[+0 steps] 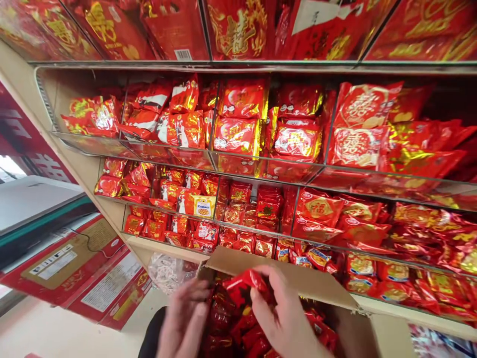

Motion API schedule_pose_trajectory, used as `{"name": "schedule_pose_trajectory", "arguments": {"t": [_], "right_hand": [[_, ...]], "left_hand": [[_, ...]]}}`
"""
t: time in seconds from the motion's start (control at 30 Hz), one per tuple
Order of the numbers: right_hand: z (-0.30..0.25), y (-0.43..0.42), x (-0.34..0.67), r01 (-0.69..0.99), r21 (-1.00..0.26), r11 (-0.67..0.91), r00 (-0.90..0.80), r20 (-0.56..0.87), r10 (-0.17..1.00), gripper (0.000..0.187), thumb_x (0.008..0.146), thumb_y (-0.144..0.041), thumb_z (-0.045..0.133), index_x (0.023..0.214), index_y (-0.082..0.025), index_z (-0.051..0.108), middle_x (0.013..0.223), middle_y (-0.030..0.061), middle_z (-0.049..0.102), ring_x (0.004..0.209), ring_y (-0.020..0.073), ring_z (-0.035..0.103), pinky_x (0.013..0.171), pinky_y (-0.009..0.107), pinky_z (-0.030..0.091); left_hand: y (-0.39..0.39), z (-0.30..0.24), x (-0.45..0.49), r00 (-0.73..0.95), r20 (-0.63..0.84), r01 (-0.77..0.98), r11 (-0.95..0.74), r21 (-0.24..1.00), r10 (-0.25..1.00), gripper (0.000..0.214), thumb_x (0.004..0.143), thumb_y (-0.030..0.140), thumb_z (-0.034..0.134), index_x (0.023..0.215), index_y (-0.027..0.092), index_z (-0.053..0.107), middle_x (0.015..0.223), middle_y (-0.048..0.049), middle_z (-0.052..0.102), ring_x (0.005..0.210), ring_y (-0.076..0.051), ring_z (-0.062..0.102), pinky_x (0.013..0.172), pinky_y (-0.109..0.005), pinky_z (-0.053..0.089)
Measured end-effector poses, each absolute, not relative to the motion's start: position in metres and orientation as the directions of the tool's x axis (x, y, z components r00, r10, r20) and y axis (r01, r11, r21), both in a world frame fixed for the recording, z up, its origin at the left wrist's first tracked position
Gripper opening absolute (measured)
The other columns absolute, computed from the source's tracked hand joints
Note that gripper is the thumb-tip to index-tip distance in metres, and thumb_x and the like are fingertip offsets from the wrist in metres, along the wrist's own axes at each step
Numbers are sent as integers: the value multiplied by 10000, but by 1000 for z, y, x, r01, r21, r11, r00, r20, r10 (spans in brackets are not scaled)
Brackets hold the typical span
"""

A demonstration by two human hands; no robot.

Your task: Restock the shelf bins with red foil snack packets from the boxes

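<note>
An open cardboard box (313, 281) sits low in front of me, filled with several small red snack packets (231, 328). My right hand (286, 313) is closed around one red packet (244, 283), lifted just above the pile. My left hand (184, 318) hovers over the box's left side with its fingers loosely apart, blurred, holding nothing I can make out. Behind the box rise shop shelves (238, 166) packed with red and gold packets.
Clear dividers split each shelf tier into bins. A yellow cookie packet (203, 205) stands out on the middle shelf. Flat red cartons (85, 278) lie on the floor at the left. A clear bag of pale sweets (167, 271) lies beside the box.
</note>
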State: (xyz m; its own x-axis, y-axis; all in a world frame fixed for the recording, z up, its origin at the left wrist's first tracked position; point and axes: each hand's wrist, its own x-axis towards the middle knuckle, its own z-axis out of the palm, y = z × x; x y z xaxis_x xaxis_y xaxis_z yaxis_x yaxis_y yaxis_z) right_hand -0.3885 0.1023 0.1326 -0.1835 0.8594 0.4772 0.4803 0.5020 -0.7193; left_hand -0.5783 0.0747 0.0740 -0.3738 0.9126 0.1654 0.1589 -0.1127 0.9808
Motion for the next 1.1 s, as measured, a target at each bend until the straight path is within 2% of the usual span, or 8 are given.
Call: {"name": "schedule_pose_trajectory", "arguments": {"t": [0.1,0.2,0.43,0.67,0.77,0.83,0.93,1.1], "right_hand": [[93,81,-393,164,-962,219,7,224,975,206,801,-270,440,978,-197,517,866,29,616,729,144,574,673,223,475],[86,79,-384,-2,-994,110,108,109,988,243,797,-335,466,964,-184,558,884,39,624,799,165,571,720,238,464],[86,82,-354,37,-995,93,321,100,942,339,808,-468,437,720,-171,575,672,12,574,696,156,522,675,241,426],[63,81,-362,-64,-998,7,353,-16,936,392,791,-527,422,763,-168,577,752,40,608,832,193,538,767,273,413],[53,83,-363,-52,-998,-39,418,-57,907,448,770,-567,418,794,-157,599,783,56,636,830,207,552,770,289,415],[47,84,-362,-33,-997,-67,469,-75,880,492,759,-595,404,792,-151,614,802,69,654,818,213,564,759,292,421],[39,85,-363,-16,-997,-76,512,-73,856,528,739,-621,405,803,-148,631,847,85,670,836,222,575,750,285,427],[37,87,-365,-25,-997,-70,537,-72,840,554,721,-635,418,817,-137,641,823,90,682,806,227,596,690,274,445]], "left_hand": [[81,101,-525,-177,89,156,-61,986,980,308,751,435,503,952,205,540,874,-23,627,787,-153,583,732,-261,474],[91,103,-498,-75,103,244,-82,966,992,259,786,425,459,755,180,538,688,6,585,638,-118,528,641,-233,438],[100,103,-473,-96,154,339,-113,934,983,291,823,431,383,727,186,506,649,15,547,633,-119,504,636,-223,400],[102,97,-472,-186,82,363,-9,932,979,426,836,490,288,664,185,531,632,-24,575,707,-179,546,709,-275,398],[95,93,-474,-160,45,333,11,943,986,397,836,484,301,819,186,564,752,-39,605,778,-184,554,732,-268,400],[89,86,-474,-115,-6,342,45,938,993,376,826,490,328,850,195,560,735,-30,594,723,-174,550,674,-254,406],[85,72,-474,-84,-76,339,100,935,994,362,803,512,362,727,198,525,601,10,520,546,-131,464,555,-231,376],[89,59,-477,-95,-101,208,119,971,990,369,753,549,429,651,195,455,568,38,465,508,-99,388,512,-211,343]]}}
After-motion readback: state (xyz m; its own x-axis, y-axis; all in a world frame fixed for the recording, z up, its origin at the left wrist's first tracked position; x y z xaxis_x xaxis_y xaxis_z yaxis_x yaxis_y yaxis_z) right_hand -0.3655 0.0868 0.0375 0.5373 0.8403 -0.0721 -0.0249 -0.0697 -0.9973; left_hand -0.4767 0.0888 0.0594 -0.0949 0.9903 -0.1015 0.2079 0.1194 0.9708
